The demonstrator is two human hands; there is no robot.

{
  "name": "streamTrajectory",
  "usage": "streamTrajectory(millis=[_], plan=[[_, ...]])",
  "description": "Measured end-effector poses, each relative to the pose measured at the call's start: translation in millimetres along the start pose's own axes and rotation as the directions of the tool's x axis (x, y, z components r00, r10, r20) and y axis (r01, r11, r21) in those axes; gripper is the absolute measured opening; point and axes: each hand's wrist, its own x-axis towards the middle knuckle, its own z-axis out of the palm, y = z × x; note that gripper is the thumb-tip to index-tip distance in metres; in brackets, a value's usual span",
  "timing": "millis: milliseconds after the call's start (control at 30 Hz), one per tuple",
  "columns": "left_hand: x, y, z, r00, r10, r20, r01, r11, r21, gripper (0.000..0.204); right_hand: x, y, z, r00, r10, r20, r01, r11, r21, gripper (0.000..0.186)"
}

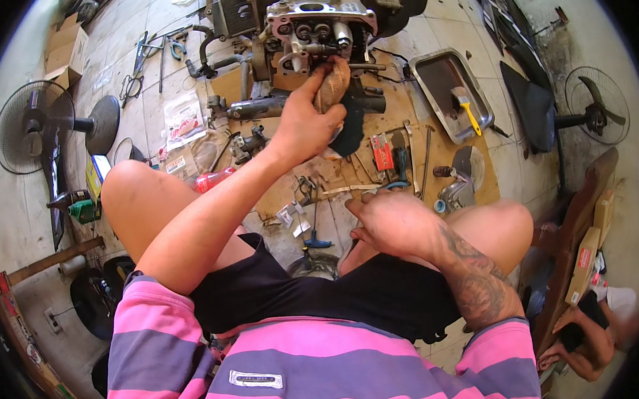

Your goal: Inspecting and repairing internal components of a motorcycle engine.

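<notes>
My left hand (302, 124) reaches forward with its fingers closed on a bunched brown rag (333, 86). The fingertips and the rag are up against the lower side of a metal engine (322, 25), which has its inner parts exposed. What the fingertips touch there is partly hidden. Below the hand lies a dark cloth (349, 130), beside a dark metal tube (259, 107). My right hand (397, 220) hangs by my right thigh, its fingers loosely bent and apart from the thumb, with nothing seen in it. Just past it are a red packet (382, 152) and several hand tools.
A metal tray (441, 90) with dark liquid stands to the right, a yellow-handled brush (467, 110) in it. Cardboard (260, 192) covers the floor under the parts. Fans stand at left (35, 125) and right (596, 109). Another person (591, 336) is at the lower right.
</notes>
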Motion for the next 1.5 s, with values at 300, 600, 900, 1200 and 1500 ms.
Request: streamTrajectory(millis=[300,600,900,1200,1500], plan=[[1,41,-21,0.989,-0.069,0.132,-0.057,0.641,0.765,0.067,16,-7,-2,0.999,-0.024,0.045,0.024,1.000,-0.002,0.035],[-40,31,-54,0.989,-0.052,0.137,-0.038,0.811,0.584,0.047,41,-10,-24,0.801,0.195,-0.566,-0.034,0.959,0.283,0.038],[-37,31,-90,0.827,-0.320,0.462,0.557,0.577,-0.598,0.063,119,-47,-1,0.552,0.165,-0.817,0.188,0.930,0.315,0.041],[-76,55,-73,0.832,-0.064,0.550,0.069,0.998,0.013,0.064,147,-36,29,0.595,0.643,-0.482,0.585,0.065,0.808,0.023],[-25,39,-87,1.000,0.005,0.004,-0.005,0.994,0.106,0.030,171,-49,-11,0.308,0.646,-0.698,0.844,0.152,0.514,0.042]])
